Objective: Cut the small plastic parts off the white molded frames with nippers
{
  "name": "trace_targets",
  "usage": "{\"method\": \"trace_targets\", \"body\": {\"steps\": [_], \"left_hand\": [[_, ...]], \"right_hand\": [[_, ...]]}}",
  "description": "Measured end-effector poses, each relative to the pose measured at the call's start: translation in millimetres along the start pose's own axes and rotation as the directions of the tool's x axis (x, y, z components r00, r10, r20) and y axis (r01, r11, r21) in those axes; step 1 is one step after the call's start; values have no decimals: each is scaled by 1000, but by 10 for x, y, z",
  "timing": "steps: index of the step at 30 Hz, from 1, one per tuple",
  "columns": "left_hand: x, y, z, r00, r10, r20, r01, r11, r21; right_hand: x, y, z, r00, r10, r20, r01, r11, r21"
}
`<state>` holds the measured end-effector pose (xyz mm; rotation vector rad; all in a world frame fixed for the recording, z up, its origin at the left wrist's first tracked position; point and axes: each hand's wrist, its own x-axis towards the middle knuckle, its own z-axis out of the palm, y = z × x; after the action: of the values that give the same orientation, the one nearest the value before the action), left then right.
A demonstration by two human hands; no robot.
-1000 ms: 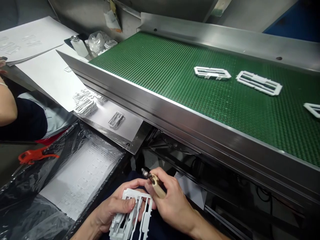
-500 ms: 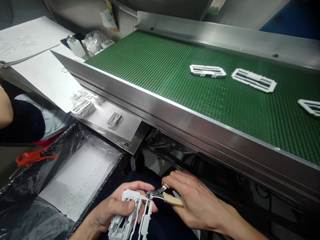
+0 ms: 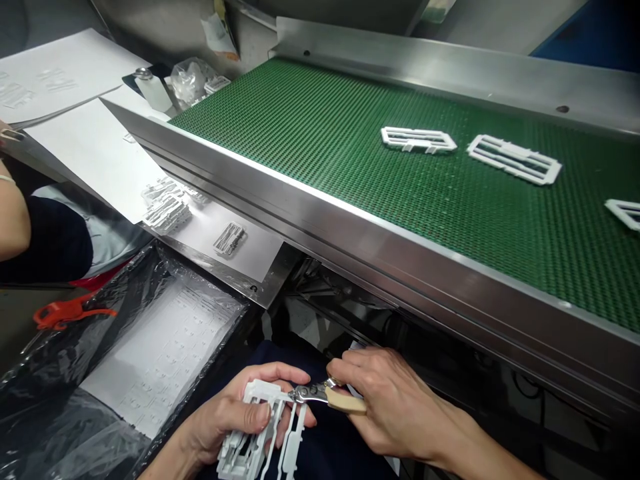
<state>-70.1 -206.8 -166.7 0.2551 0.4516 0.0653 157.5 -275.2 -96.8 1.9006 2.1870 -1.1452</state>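
Observation:
Low in the view, my left hand (image 3: 245, 410) is closed around several white slotted plastic frames (image 3: 250, 440), its thumb pressed on top. The outermost frame (image 3: 293, 443) leans out to the right of the stack. My right hand (image 3: 395, 403) grips a pair of nippers (image 3: 320, 395) with cream-coloured handles. The metal jaws of the nippers touch the upper corner of the frames, beside my left fingertips. Whether the jaw tips are fully closed is too small to tell.
A green conveyor belt (image 3: 300, 127) behind a metal side rail (image 3: 350, 213) carries white frames (image 3: 515, 160). At left, more frames (image 3: 167, 210) are piled on a metal shelf (image 3: 260, 260). Below is a box lined with black plastic (image 3: 130, 267). Another person's arm (image 3: 13, 217) shows at far left.
My right hand has squeezed the nippers' handles closer together, and the jaws now lie at the frames' upper corner. The frames on the belt appear slightly farther right. My left hand is nearly still.

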Motion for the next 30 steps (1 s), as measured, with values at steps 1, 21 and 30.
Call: {"method": "trace_targets", "body": {"steps": [1,21,30], "left_hand": [[2,4,4,1000,3,1,-3,1000,-7],[3,63,89,963,31,-269,-37,999,-18],[14,138,117,941,88,-326,-83,996,31]], "right_hand": [[1,8,10,1000,6,-3,-6,1000,31],[186,-372,383,909,415,24,-283,577,766],[254,-503,465,861,508,21,-246,380,892]]}}
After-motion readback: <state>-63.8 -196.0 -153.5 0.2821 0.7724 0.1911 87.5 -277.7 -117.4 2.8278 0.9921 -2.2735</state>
